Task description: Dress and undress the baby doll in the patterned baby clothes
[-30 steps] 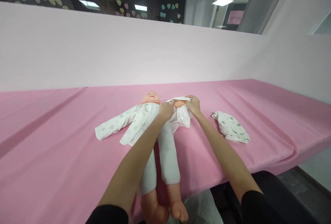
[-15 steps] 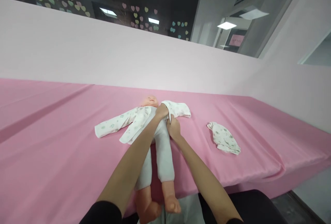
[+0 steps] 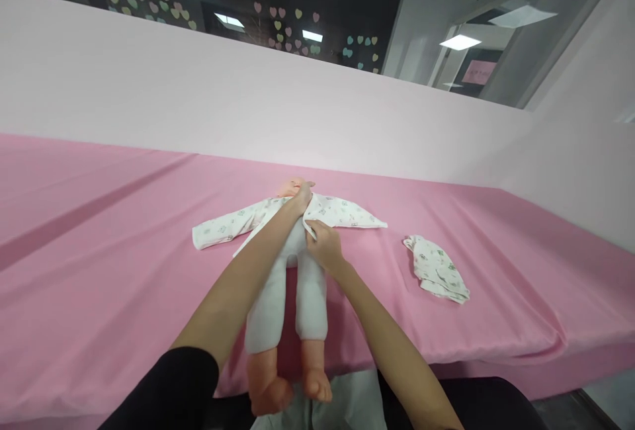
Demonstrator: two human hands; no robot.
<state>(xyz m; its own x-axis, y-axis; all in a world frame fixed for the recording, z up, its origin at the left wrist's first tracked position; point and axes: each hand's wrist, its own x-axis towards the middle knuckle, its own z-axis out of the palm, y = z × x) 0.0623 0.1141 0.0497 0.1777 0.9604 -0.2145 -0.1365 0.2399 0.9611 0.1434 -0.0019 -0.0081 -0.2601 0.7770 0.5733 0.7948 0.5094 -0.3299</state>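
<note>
soft cotton jacket (image 3: 342, 213) on limp, light doll (image 3: 290, 284): likely bunches and slips. left hand (image 3: 300, 195) pinches collar edge, right hand (image 3: 323, 246) pinches front hem; hold by edges.

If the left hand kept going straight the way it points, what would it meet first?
Likely the baby doll's head: the left hand rests at the printed jacket's collar, fingers aimed up the doll; beyond lies pink tablecloth.

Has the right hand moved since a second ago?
Yes. The right hand has dropped from beside the doll's shoulder to its waist, farther from the folded garment.
</note>
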